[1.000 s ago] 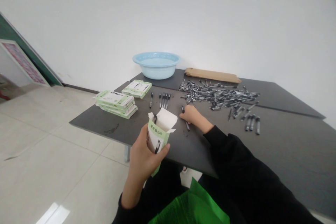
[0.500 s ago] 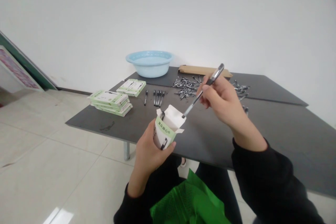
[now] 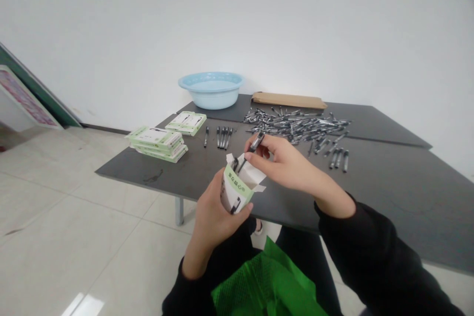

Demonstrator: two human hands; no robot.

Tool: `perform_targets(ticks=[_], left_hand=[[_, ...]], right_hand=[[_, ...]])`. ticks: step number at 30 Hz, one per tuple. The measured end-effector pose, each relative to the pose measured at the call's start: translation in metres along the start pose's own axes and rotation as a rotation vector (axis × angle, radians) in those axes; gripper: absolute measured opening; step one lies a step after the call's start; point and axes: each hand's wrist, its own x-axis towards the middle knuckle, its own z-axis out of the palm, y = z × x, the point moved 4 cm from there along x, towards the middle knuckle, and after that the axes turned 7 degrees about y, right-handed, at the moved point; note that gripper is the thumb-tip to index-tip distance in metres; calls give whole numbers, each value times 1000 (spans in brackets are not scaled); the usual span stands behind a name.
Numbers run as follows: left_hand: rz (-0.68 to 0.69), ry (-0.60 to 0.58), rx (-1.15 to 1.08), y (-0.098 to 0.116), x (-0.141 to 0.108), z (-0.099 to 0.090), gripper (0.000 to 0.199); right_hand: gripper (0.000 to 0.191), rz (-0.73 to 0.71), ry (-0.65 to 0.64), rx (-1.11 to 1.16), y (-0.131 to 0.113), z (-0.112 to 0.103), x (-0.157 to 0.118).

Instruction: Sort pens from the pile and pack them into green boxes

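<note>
My left hand (image 3: 218, 210) is wrapped round a small white and green cardboard pen box (image 3: 236, 191), held tilted with its flaps open at the top. At the box mouth, my right hand (image 3: 276, 158) pinches a black and clear pen (image 3: 256, 142) near its capped end. The pen's lower part reaches down into the opening. Another dark pen end (image 3: 235, 163) shows inside the box at the left. Behind my hands, a heap of similar pens (image 3: 299, 126) spreads over the dark table (image 3: 296, 212).
Stacked pen boxes (image 3: 159, 143) and further boxes (image 3: 186, 122) lie at the left. Several pens (image 3: 224, 137) are lined up near the middle, others (image 3: 338, 159) at the right. A blue basin (image 3: 212, 91) and a flat brown cardboard piece (image 3: 289, 100) stand near the wall. Green fabric (image 3: 266, 284) covers my lap.
My right hand has moved left and down, bringing the pen from beside the open flap into the box mouth. The left hand and box have shifted slightly right and down.
</note>
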Motion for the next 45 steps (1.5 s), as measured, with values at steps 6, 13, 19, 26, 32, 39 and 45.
perform_targets(ticks=[6,13,19,26,32,39,45], left_hand=[[-16,4,-21,-5,0,-5,74],[-74,68,-12,-23,2,-19,72],[-113,128,18,-44,3,-34,74],[-166,178,58,-61,0,-49,76],[-191,192,52,-67,2,-50,74],[-154,201,-2,-58,5,-39,72],[-153,201,-25,-49,3,-32,73]], right_hand=[[22,-56,-137,3,1,23,8],[27,-67,14,66,46,28,41],[38,90,81,-227,139,80,113],[64,205,-138,-576,181,167,147],[56,208,-278,-719,201,177,138],[55,141,-308,-754,184,140,78],[55,50,-360,-714,162,99,6]])
